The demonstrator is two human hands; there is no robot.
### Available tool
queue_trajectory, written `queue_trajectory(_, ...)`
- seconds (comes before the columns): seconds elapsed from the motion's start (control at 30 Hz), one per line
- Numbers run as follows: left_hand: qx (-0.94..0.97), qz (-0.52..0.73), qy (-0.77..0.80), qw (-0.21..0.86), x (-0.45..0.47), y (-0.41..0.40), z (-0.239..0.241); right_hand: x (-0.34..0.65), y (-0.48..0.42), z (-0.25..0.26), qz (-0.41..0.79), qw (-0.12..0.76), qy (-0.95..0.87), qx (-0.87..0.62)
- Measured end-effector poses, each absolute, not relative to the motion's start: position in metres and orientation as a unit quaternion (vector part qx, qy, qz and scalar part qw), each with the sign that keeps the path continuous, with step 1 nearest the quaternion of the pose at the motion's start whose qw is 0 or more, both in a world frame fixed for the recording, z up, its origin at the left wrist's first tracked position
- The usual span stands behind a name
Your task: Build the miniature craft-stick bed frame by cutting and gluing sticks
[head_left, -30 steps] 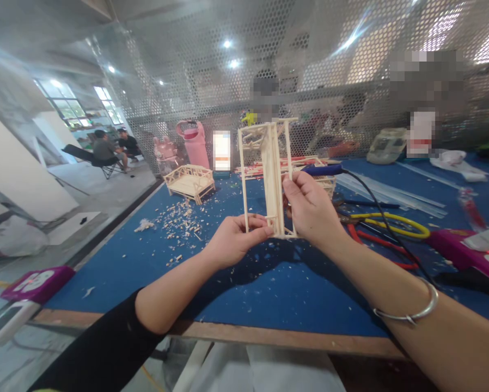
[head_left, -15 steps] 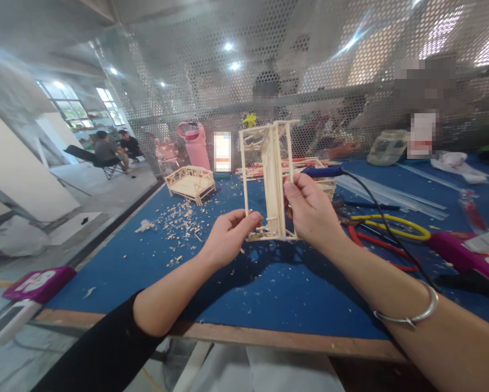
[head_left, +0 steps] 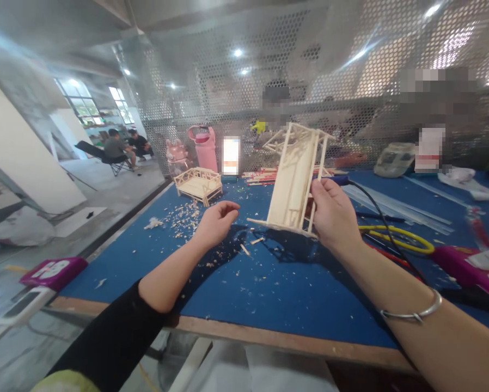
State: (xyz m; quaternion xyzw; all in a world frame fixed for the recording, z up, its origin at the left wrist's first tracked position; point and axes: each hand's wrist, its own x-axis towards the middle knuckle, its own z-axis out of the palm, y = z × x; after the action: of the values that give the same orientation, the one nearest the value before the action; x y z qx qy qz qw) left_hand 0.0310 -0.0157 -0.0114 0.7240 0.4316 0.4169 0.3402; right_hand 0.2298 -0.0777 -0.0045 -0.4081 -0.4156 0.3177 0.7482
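Note:
My right hand [head_left: 335, 215] grips a small wooden-stick frame model [head_left: 291, 185] by its right-side sticks, thumb toward me. The model is held up on end above the table, leaning to the right, with a flat panel inside the frame. From its lower left corner a thin stick juts toward my left hand [head_left: 217, 222]. That hand is empty, its fingers loosely stretched and apart from the model. Behind it stands a finished-looking miniature bench [head_left: 197, 185] of pale sticks. Small wood scraps [head_left: 245, 250] lie below the model.
Pliers with yellow handles [head_left: 399, 238], a black cable [head_left: 379, 207] and clear glue sticks [head_left: 395, 204] lie at right. A purple device [head_left: 469, 272] sits at the right edge, another purple box [head_left: 54, 274] at the left. A pink bottle [head_left: 204, 149] and a lit phone [head_left: 230, 156] stand behind.
My left hand has let go of the model and drawn back to the left. In my right hand the model has tilted and turned, showing more of its panel. The view has shifted slightly.

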Motion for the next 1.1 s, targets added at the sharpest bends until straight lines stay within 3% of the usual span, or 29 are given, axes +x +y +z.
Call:
queue_trajectory(0.23, 0.670, 0.532, 0.345, 0.385, 0.037, -0.032, -0.008, 0.215, -0.079, -0.002, 0.446, 0.771, -0.322, -0.321)
queue_trajectory(0.37, 0.661, 0.555, 0.367, 0.346, 0.036, -0.035, -0.009, 0.208, -0.084, 0.000, 0.495, 0.755, -0.311, -0.296)
queue_trajectory(0.47, 0.648, 0.570, 0.409, 0.296, 0.031, -0.027, -0.011, 0.205, -0.085, -0.002, 0.494, 0.745, -0.329, -0.305)
queue_trajectory(0.63, 0.643, 0.548, 0.415, 0.337, 0.028, -0.023, -0.011, 0.203, -0.081, -0.010, 0.471, 0.744, -0.358, -0.311)
queue_trajectory(0.8, 0.739, 0.552, 0.318, 0.219, 0.029, -0.036, -0.005, 0.209, -0.077, -0.017, 0.401, 0.710, -0.456, -0.357)
queue_trajectory(0.97, 0.699, 0.538, 0.299, 0.364, 0.033, -0.039, -0.005, 0.213, -0.078, -0.020, 0.285, 0.640, -0.583, -0.411)
queue_trajectory(1.1, 0.662, 0.519, 0.311, 0.442, 0.037, -0.038, -0.003, 0.212, -0.079, -0.023, 0.264, 0.610, -0.607, -0.434)
